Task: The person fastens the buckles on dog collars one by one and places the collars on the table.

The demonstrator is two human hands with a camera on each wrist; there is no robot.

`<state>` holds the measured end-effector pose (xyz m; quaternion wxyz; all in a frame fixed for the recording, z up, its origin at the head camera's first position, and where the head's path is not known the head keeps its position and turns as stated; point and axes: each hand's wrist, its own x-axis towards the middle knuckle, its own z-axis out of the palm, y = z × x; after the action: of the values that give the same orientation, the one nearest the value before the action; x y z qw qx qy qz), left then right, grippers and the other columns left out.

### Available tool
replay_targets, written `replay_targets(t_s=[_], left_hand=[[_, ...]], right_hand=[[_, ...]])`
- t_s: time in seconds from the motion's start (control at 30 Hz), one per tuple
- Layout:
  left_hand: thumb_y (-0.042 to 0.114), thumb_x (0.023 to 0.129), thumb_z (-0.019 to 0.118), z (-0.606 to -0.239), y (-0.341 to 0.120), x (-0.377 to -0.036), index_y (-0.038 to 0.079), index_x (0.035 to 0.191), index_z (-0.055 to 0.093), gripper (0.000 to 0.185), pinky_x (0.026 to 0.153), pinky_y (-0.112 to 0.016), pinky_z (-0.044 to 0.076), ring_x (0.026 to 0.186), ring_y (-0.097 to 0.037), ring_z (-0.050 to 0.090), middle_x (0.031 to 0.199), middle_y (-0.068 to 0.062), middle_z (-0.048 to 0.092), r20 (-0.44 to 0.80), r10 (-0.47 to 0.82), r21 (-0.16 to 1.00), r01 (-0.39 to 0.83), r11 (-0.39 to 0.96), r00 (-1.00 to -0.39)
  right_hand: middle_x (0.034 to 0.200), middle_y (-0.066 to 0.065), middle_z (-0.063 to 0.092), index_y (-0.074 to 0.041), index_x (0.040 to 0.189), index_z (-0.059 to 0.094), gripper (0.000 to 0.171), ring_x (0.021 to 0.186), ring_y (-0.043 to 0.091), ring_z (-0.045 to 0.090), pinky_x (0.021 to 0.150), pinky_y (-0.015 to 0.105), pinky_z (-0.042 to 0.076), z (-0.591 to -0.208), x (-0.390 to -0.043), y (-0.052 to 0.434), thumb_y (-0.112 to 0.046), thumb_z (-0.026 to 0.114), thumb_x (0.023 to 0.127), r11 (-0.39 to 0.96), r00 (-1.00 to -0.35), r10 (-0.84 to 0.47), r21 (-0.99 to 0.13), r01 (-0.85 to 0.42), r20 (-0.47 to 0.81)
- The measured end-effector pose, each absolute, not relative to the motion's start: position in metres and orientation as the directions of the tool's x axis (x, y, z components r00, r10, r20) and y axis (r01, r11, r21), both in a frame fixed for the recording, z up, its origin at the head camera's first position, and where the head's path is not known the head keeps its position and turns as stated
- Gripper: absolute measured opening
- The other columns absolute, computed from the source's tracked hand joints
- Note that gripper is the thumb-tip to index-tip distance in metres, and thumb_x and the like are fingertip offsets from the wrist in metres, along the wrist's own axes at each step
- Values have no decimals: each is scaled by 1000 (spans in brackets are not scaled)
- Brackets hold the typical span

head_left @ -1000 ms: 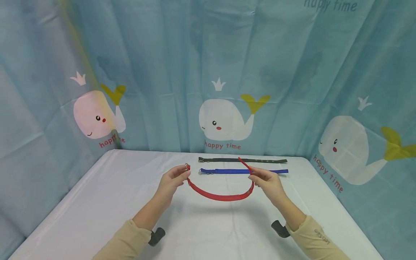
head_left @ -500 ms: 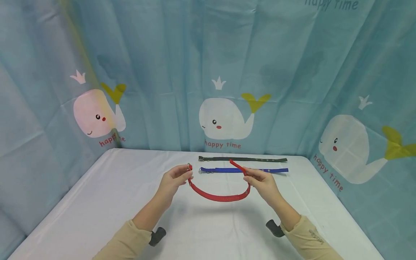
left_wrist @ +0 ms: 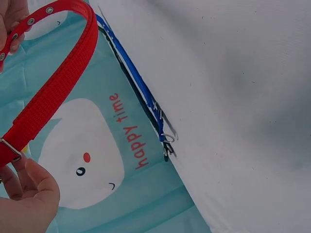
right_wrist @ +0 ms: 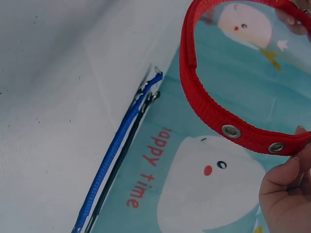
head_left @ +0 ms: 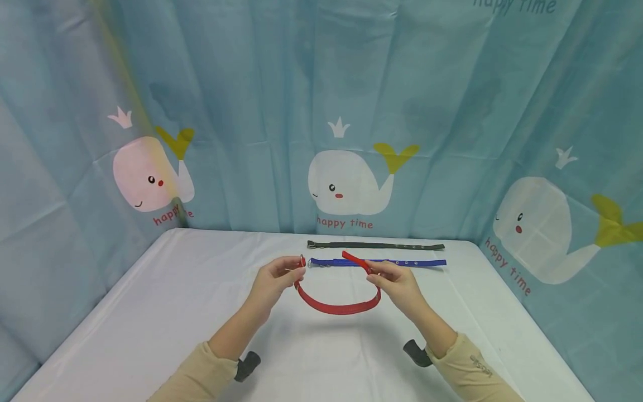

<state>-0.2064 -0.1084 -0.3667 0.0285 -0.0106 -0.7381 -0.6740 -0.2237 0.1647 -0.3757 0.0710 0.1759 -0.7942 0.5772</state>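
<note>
Over the last second both hands have drawn closer together at the middle of the head view, and the red collar hanging between them has bent from a wide, shallow sag into a tighter U. The left hand pinches the buckle end, its metal ring just above the fingertips; the grip there is clamped on the strap. The right hand pinches the holed end, and the free tip, which stood up steeply a moment ago, now lies over toward the buckle, pointing to the left of the frame. Judging by this, the two ends are being brought to meet, but a gap remains between tip and buckle.

The collar is held in the air above the table, touching nothing else. In the right wrist view two metal eyelets show near the fingers.

Beyond the hands, toward the upper middle of the frame, a blue collar lies flat, and just behind it a dark collar, both well apart from the red one. The red tip crosses in front of the blue collar in the head view without touching it. A curtain printed with whales stands behind. Nothing lies between the two ends.
</note>
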Motion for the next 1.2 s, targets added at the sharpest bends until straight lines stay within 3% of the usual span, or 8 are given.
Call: replay_targets(t_s=[0.17,0.53,0.9,1.2], left_hand=[[17,91,69,-367,-107,-204,4,118,66,31,92,-44,49,95,-24,66,103,-7,66,62,-9,994,61,95,-998],[18,91,69,-365,-101,-201,5,116,68,28,82,-35,52,91,-21,63,101,-5,66,92,20,987,94,132,-996],[17,90,70,-364,-96,-200,5,114,68,27,74,-32,52,88,-21,60,99,-5,65,122,30,974,126,190,-992],[19,89,72,-368,-94,-200,7,114,70,28,71,-33,54,86,-20,59,100,-4,65,162,74,961,175,212,-984]], right_hand=[[97,16,68,4,118,67,32,77,27,59,67,23,49,-373,-221,160,-2,70,88,290,-921,-223,-880,-375,319],[95,15,67,4,118,67,32,69,17,51,55,21,41,-371,-218,152,-3,71,87,299,-902,-272,-862,-410,335],[84,9,65,4,114,69,29,64,14,47,52,21,38,-374,-218,146,0,71,86,300,-863,-323,-823,-483,389],[85,9,65,6,116,67,30,65,14,47,53,20,40,-374,-217,141,0,70,86,296,-848,-356,-813,-501,393]])
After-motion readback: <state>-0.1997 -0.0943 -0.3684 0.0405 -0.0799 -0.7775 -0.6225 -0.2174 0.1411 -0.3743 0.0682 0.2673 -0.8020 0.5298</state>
